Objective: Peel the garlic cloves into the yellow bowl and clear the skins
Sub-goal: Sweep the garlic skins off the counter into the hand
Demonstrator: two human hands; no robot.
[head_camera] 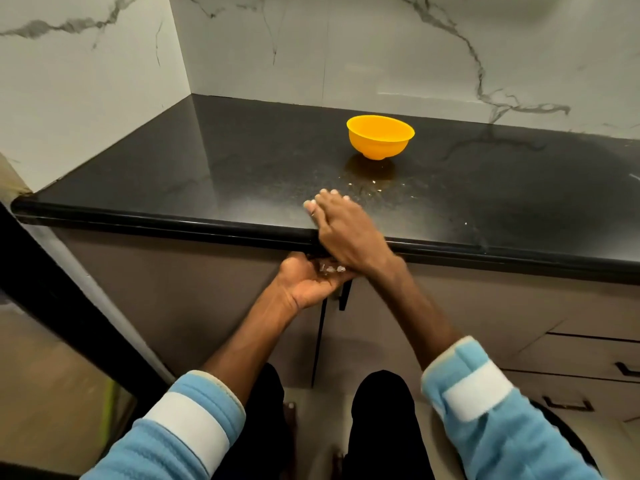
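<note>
While the right hand [346,233] lies palm down on the black worktop [207,161] at its front edge, its fingers [325,196] are stretched out straight and flat against the surface and grip nothing. The left hand [308,282] is held just below that edge, palm up and cupped, and touches the underside of the right wrist. A few pale garlic skins [331,269] lie loose in its palm. Its fingers are mostly hidden under the right wrist, but the palm is spread wide and not curled round the skins.

The yellow bowl [380,138] stands upright farther back on the worktop, well apart from both hands. From this angle I cannot tell what is inside it. Small bits of skin [374,182] are scattered on the worktop between the bowl and the right hand. Both forearms come out of light blue sleeves [502,427] with white bands.
</note>
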